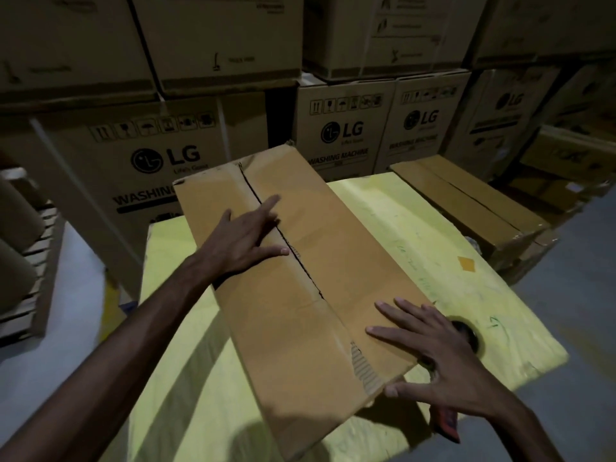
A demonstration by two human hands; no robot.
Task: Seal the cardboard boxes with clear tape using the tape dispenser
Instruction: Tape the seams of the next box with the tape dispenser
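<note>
A: Box?
B: Long cardboard box [300,281] on yellow table [450,235], seam open.
A: Hands?
B: L hand [246,238], R hand [443,358] flat on top, fingers straight, gripping nothing. Cartons [343,135] behind: "LG", "WASHING MACHINE".

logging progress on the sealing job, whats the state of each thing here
cardboard box: lies on the yellow table, flaps down, centre seam gapes, no tape seen
left hand: flat, presses across the seam
right hand: fingers spread on the near corner
tape dispenser: apparently the red-and-dark thing under the right hand, unheld, mostly hidden
second box: beside the table, flaps down
</note>
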